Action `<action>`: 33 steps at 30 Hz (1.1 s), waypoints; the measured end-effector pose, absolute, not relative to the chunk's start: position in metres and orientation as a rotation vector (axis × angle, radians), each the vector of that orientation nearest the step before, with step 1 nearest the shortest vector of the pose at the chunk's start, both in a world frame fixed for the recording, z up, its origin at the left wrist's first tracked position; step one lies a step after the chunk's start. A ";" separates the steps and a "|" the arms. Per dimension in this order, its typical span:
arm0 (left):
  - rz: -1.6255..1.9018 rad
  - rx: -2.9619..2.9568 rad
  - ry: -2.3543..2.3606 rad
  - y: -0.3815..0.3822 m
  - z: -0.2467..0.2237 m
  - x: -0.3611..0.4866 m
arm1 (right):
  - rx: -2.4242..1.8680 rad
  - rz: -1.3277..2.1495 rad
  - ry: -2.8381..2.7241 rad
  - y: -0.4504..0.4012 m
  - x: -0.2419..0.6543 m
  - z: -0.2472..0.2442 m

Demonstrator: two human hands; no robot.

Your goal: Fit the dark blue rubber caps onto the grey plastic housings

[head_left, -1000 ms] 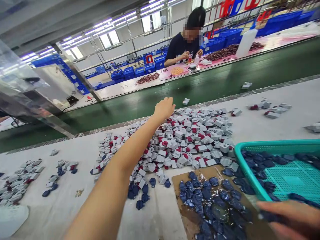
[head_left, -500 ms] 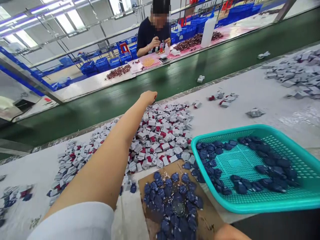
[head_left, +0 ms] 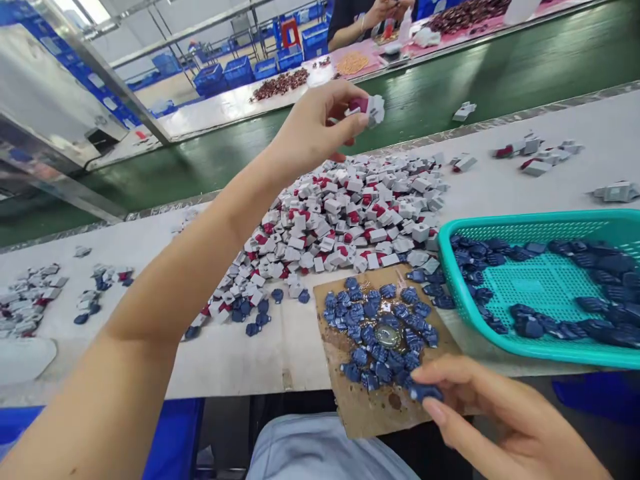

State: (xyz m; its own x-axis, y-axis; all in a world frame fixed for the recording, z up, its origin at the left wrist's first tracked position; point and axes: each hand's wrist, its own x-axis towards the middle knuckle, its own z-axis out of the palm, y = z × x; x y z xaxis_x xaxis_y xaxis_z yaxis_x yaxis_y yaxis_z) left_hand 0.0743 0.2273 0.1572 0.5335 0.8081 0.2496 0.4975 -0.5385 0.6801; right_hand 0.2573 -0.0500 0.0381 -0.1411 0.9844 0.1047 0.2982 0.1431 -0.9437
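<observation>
My left hand (head_left: 317, 123) is raised over the far side of a heap of small grey-white and dark red parts (head_left: 340, 207). Between its thumb and fingers is one grey-white and red part (head_left: 374, 111). Low at the right, my right hand (head_left: 495, 400) pinches a small dark blue part (head_left: 426, 391) with thumb and fingertips. That part is at the near right edge of a group of similar wet-looking blue parts (head_left: 357, 313), which lie on a stained brown cardboard sheet (head_left: 360, 413).
A turquoise mesh basket (head_left: 530, 353) with blue parts stands at the right. Beyond the table runs a green conveyor belt (head_left: 200, 167) carrying a loose grey-white part (head_left: 465, 111). Across it, a co-worker's hands (head_left: 383, 12) are busy above a pink surface. Smaller piles (head_left: 30, 300) lie at left.
My left hand has come back from the heap's far edge and up, now showing a grey-white and red part. My right hand has come further into view with a blue part. The camera has tilted down.
</observation>
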 end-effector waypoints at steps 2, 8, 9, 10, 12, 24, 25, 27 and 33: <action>0.854 2.079 0.990 0.186 0.156 0.057 | -1.331 0.810 -1.843 -0.039 0.261 0.045; 1.162 1.656 0.986 0.103 0.126 0.029 | -1.271 0.453 -2.330 -0.006 0.259 0.045; 1.216 1.567 0.983 0.093 0.118 0.027 | -1.243 0.361 -2.401 -0.002 0.257 0.044; 1.267 1.467 0.981 0.085 0.109 0.026 | -1.221 0.294 -2.464 0.002 0.256 0.043; 1.325 1.257 0.984 0.068 0.089 0.023 | -1.188 0.248 -2.572 0.008 0.254 0.042; 1.027 0.689 1.145 0.015 0.034 0.004 | -1.208 0.264 -2.715 0.018 0.247 0.047; 1.024 0.677 1.136 0.014 0.034 0.004 | -1.228 0.264 -2.712 0.018 0.247 0.047; 1.006 0.630 1.118 0.013 0.035 0.006 | -1.247 0.282 -2.716 0.018 0.247 0.047; 0.963 0.489 1.010 0.008 0.036 0.017 | -1.250 0.426 -2.713 0.020 0.252 0.059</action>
